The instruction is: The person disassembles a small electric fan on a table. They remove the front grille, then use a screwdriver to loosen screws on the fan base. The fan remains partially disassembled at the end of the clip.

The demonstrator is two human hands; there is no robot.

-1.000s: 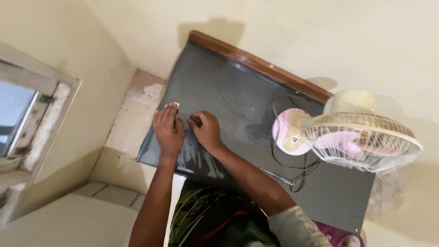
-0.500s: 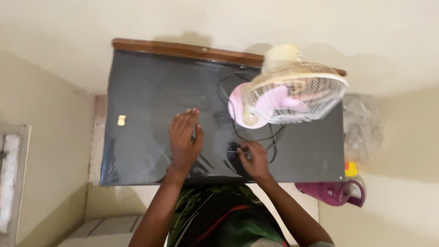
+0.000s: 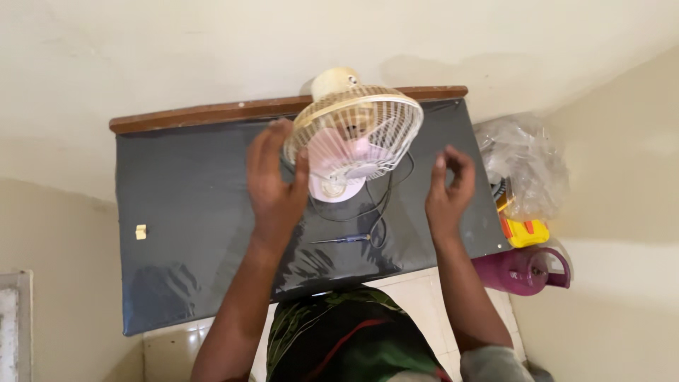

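Fan: small, with a cream wire guard, pink blades and a pink base; it stands at the back of the bench, close to the wall, its guard tilted up toward the camera.
Left hand: raised just left of the fan, fingers spread wide; the fingertips overlap the guard's left edge, but whether they touch it cannot be told. It grips nothing.
Right hand: raised to the right of the fan, well clear of the guard, fingers loosely curled and parted, holding nothing.
Bench: covered with a dark, shiny sheet, a brown wooden edge along the wall side behind the fan.
Cord: black, looping on the bench just in front of the fan.
Screwdriver: thin, lying flat in front of the fan, beside the cord.
Small cream block: far left of the fan, alone on the sheet.
Clear plastic bag: right of the fan, off the bench end.
Purple jug: below that bag, right of the fan.
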